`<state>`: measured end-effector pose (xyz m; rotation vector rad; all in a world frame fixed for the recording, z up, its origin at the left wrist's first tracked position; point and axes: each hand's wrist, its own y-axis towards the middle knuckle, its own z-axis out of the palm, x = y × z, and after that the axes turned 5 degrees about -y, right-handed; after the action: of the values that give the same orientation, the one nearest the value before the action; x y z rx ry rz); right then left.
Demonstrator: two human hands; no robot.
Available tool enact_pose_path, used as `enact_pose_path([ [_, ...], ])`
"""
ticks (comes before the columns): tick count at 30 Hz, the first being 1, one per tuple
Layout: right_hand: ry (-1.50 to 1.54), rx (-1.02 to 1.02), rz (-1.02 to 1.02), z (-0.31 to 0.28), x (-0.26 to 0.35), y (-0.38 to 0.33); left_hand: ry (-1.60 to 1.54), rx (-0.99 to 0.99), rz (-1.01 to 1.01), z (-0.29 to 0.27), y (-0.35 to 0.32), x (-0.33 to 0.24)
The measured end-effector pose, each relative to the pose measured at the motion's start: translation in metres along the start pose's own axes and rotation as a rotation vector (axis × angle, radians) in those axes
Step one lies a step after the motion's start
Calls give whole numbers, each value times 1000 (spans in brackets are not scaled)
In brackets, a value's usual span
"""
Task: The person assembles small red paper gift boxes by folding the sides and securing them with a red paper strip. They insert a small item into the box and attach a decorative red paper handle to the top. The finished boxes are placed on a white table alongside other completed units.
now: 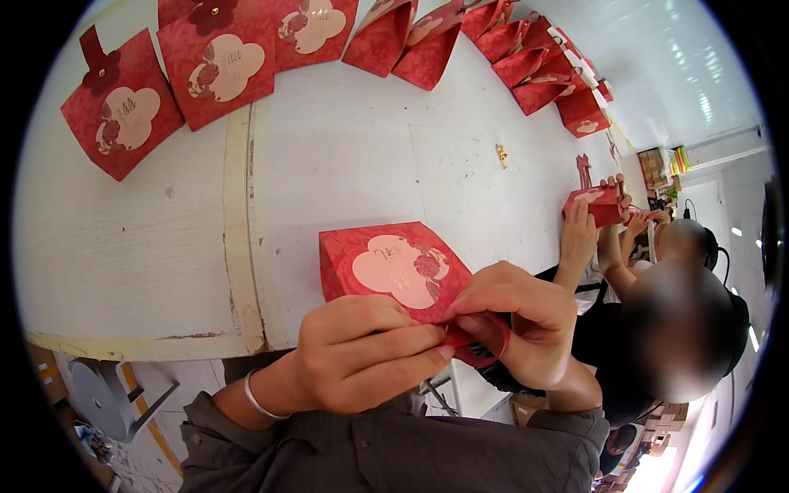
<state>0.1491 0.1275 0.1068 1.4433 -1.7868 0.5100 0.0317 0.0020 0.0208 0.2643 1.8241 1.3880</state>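
A red paper gift box [353, 246] with a pale pink flower-shaped panel lies on its side at the table's near edge, its top toward me. My left hand [362, 353] pinches the top of the box from the left, fingers closed. From the right, my right hand [522, 324] grips the same end, with a red strap [493, 349] looping out by its thumb and fingers. The fingertips of both hands meet at the box's top and hide what lies between them.
Red gift boxes [218, 70] stand along the far left, and more [534, 66] line the far right. Small gold pieces [502, 154] lie on the white table [345, 156]. At right, a co-worker's hands [579, 238] hold another red box [604, 205]. A grey stool [99, 398] stands lower left.
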Motion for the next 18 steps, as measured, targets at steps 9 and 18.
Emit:
enact_pose_path([
  [9, 109, 79, 42, -6, 2, 2, 2, 65, -91, -4, 1, -4],
  [18, 131, 115, 119, -8, 8, 3, 7, 70, -111, -4, 1, -3],
])
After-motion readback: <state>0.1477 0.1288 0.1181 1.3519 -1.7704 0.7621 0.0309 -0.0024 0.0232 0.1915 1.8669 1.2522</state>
